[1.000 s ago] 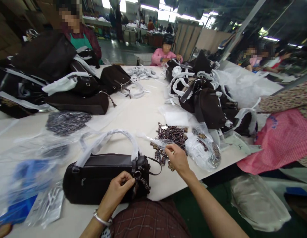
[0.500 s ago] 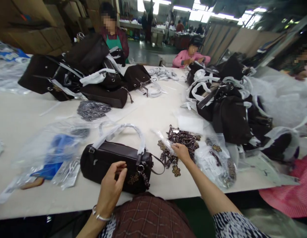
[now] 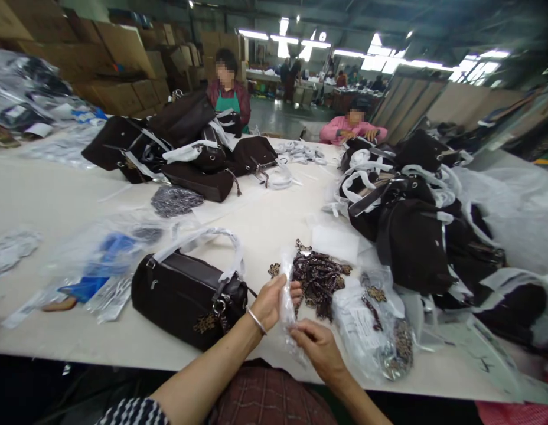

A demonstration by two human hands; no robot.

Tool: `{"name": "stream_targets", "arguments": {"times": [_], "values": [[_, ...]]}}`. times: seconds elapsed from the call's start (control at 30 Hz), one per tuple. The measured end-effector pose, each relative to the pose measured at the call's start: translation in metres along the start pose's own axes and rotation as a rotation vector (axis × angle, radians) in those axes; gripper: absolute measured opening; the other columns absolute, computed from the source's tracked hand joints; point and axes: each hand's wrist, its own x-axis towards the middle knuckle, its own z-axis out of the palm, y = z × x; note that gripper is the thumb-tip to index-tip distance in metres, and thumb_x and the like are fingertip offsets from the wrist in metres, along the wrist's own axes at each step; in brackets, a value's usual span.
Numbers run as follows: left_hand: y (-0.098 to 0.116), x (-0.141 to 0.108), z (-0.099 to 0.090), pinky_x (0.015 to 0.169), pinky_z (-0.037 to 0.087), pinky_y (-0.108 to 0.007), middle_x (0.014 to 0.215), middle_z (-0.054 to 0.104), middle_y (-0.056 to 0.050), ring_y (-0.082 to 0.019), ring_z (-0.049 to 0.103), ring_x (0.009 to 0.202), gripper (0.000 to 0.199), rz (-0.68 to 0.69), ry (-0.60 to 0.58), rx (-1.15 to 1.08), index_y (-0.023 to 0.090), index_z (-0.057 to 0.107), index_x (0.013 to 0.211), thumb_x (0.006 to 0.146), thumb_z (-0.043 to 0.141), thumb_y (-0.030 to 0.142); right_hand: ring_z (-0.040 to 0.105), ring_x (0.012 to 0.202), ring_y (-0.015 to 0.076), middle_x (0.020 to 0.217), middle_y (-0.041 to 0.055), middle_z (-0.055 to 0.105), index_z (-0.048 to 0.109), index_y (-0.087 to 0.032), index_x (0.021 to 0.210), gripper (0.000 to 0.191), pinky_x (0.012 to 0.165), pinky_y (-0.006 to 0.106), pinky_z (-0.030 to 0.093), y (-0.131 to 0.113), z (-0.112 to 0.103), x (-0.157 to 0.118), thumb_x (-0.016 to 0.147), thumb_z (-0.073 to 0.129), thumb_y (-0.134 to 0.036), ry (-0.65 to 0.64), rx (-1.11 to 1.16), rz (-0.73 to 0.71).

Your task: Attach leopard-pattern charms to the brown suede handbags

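A long, clear plastic sleeve [image 3: 287,295] is stretched between my two hands above the table's near side. My left hand [image 3: 274,298] is closed round its upper part, and my right hand [image 3: 316,342] pinches it lower down. What lies inside the sleeve is too blurred to make out. Left of my hands rests a dark brown handbag [image 3: 176,295], its handles wrapped in white, with a flower charm [image 3: 205,323] hanging from its ring. Just beyond my hands is a heap of braided charm straps [image 3: 320,277] with patterned flower ends.
A clear bag [image 3: 371,324] with more charms lies right of the heap. Brown handbags are piled at the right [image 3: 416,248] and back left [image 3: 185,141]. Plastic bags with blue pieces [image 3: 105,254] lie at the left. Two people work across the table.
My left hand has moved right from the handbag and taken hold of the sleeve. My right hand has drawn the sleeve nearer, away from the charm heap. The view has shifted.
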Motion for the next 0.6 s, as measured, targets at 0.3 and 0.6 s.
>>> {"name": "stream_targets", "arguments": {"times": [0.3,0.6], "values": [[-0.039,0.004,-0.007,0.049,0.029,-0.022,0.062,0.047,0.006,-0.007,0.036,0.049,0.044,0.254,0.016,0.618,0.015,0.056,0.097,0.084,0.053,0.057,0.065,0.085,0.019,0.118,0.012,0.064,0.055,-0.018,0.129,0.065,0.066,0.029,0.053,-0.011,-0.097,0.075,0.075,0.067,-0.052,0.2,0.297,0.106],[-0.04,0.01,-0.002,0.059,0.033,-0.025,0.062,0.045,0.004,-0.013,0.043,0.059,0.026,0.415,0.188,1.118,0.02,0.05,0.078,0.09,0.037,0.04,0.05,0.054,0.0108,0.063,-0.0008,0.062,0.073,-0.016,0.084,0.035,0.053,0.023,0.039,-0.054,-0.103,0.141,0.08,0.06,-0.049,0.014,-0.064,-0.072]]}}
